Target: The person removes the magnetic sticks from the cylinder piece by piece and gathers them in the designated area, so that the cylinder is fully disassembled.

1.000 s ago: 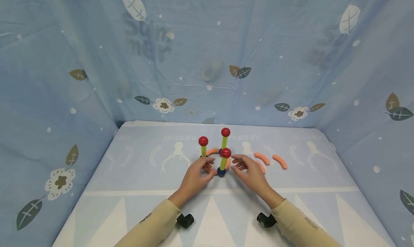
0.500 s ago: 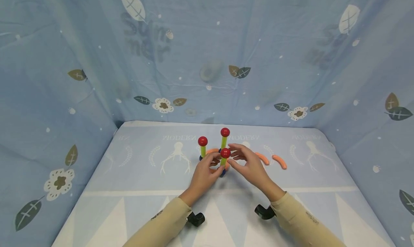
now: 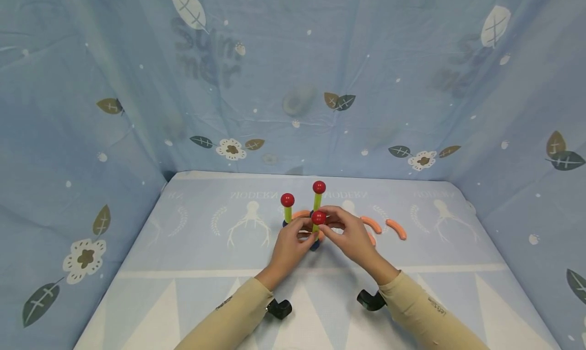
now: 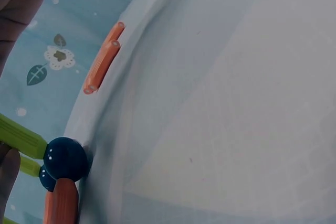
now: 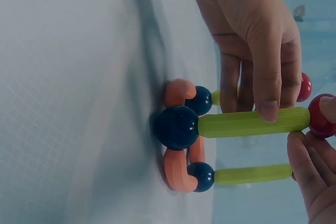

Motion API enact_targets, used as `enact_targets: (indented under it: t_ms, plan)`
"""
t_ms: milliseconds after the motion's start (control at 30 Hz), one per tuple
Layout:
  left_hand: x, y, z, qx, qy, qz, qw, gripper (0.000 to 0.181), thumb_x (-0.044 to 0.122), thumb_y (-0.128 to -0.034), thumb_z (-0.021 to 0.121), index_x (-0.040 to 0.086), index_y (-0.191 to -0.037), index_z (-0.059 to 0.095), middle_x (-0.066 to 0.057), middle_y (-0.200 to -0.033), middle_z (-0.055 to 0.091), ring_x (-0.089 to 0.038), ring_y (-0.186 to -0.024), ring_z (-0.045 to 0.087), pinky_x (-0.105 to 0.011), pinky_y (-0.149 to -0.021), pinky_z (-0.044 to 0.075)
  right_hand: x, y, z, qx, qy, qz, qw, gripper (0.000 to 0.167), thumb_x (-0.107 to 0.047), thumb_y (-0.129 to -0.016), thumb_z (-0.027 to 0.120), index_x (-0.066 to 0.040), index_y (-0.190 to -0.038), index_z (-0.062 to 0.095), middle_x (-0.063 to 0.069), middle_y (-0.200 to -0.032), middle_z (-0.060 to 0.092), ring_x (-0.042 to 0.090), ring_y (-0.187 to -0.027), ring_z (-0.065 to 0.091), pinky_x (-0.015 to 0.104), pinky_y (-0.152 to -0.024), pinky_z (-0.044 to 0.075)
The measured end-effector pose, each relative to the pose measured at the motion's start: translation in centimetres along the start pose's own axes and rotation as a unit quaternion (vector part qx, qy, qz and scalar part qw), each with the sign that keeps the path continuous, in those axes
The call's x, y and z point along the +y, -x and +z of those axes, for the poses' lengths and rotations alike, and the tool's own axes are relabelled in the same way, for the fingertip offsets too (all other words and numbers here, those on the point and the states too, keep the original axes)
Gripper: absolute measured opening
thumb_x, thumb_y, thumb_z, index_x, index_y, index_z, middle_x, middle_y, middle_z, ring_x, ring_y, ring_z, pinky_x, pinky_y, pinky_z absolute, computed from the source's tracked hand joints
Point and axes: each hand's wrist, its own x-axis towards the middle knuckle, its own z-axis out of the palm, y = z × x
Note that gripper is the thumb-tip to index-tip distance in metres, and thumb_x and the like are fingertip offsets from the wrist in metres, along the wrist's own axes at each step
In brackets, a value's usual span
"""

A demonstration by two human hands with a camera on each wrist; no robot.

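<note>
A toy frame stands on the table: curved orange rods (image 5: pixel 178 169) joined by dark blue balls (image 5: pixel 177 127) form a ring. Three yellow-green rods rise from it, topped by red balls, including the back ball (image 3: pixel 319 187) and the left ball (image 3: pixel 287 200). My left hand (image 3: pixel 288 245) pinches the nearest green rod (image 5: pixel 252 123) between thumb and fingers. At its top, my right hand (image 3: pixel 351 236) pinches the red ball (image 3: pixel 318 217), with the thumb on it in the right wrist view. Both hands hide part of the ring.
Right of the frame lie loose curved orange rods: an outer rod (image 3: pixel 396 229), a middle rod (image 3: pixel 371 225), and another (image 3: pixel 372 239) partly behind my right hand. A patterned cloth covers the table (image 3: pixel 220 258). Blue curtains (image 3: pixel 274 111) enclose the back and sides.
My left hand has moved right onto the nearest green rod and now pinches it. My right hand has come up and left, taking hold of the red ball above.
</note>
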Motion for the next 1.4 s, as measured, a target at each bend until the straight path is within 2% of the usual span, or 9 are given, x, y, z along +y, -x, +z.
enact_targets:
  t_ms: [367,633,767,1033,1267,1400]
  plan:
    - [0.1,0.0,0.0,-0.002,-0.007,-0.003,1.0000,0.022,0.007,-0.0914,0.076,0.007,-0.112,0.068,-0.005,-0.105,0.070,-0.015,-0.095,0.070,-0.027,-0.078,0.060,-0.3,-0.1,-0.1,0.003,0.007,-0.003,1.0000,0.038,-0.012,-0.092,0.077,-0.009,-0.128,0.066,0.002,-0.118,0.071,0.017,-0.104,0.070,0.027,-0.085,0.058]
    - [0.2,0.0,0.0,-0.006,-0.009,-0.003,0.9999,0.020,0.007,-0.0929,0.074,0.007,-0.112,0.068,-0.005,-0.103,0.071,-0.016,-0.096,0.071,-0.032,-0.078,0.061,0.1,0.1,-0.2,0.014,-0.016,0.044,0.9988,0.037,-0.020,-0.095,0.074,-0.013,-0.130,0.063,0.004,-0.122,0.068,0.019,-0.106,0.070,0.027,-0.085,0.058]
    - [0.2,0.1,0.0,-0.008,-0.010,-0.013,0.9998,0.020,0.009,-0.0928,0.075,0.008,-0.112,0.068,-0.004,-0.102,0.071,-0.015,-0.095,0.072,-0.031,-0.078,0.061,0.6,0.2,-0.4,0.027,-0.006,0.053,0.9982,0.038,-0.023,-0.096,0.074,-0.013,-0.130,0.062,0.005,-0.122,0.069,0.019,-0.103,0.071,0.028,-0.084,0.059]
    - [0.3,0.0,-0.1,-0.013,-0.001,-0.013,0.9998,0.023,0.004,-0.0903,0.076,0.006,-0.111,0.067,-0.006,-0.103,0.071,-0.017,-0.096,0.071,-0.030,-0.079,0.061,3.4,-0.4,-1.3,0.057,0.041,0.091,0.9933,0.038,-0.020,-0.094,0.076,-0.010,-0.129,0.064,0.009,-0.112,0.072,0.022,-0.097,0.072,0.031,-0.082,0.060]
    - [0.3,0.0,0.0,-0.016,0.001,-0.015,0.9998,0.023,0.004,-0.0906,0.076,0.005,-0.111,0.067,-0.007,-0.105,0.070,-0.017,-0.097,0.070,-0.029,-0.080,0.060,6.0,-1.8,-2.4,0.052,0.105,0.144,0.9826,0.041,-0.024,-0.095,0.075,-0.005,-0.129,0.063,0.012,-0.116,0.070,0.026,-0.106,0.067,0.042,-0.091,0.057]
    - [0.2,0.0,0.1,-0.015,-0.006,-0.007,0.9998,0.022,0.005,-0.0912,0.075,0.006,-0.111,0.067,-0.006,-0.105,0.070,-0.016,-0.097,0.070,-0.030,-0.079,0.061,7.5,-2.7,-3.0,0.035,0.129,0.180,0.9746,0.041,-0.027,-0.096,0.073,-0.008,-0.132,0.062,0.011,-0.120,0.068,0.027,-0.109,0.064,0.044,-0.092,0.055]
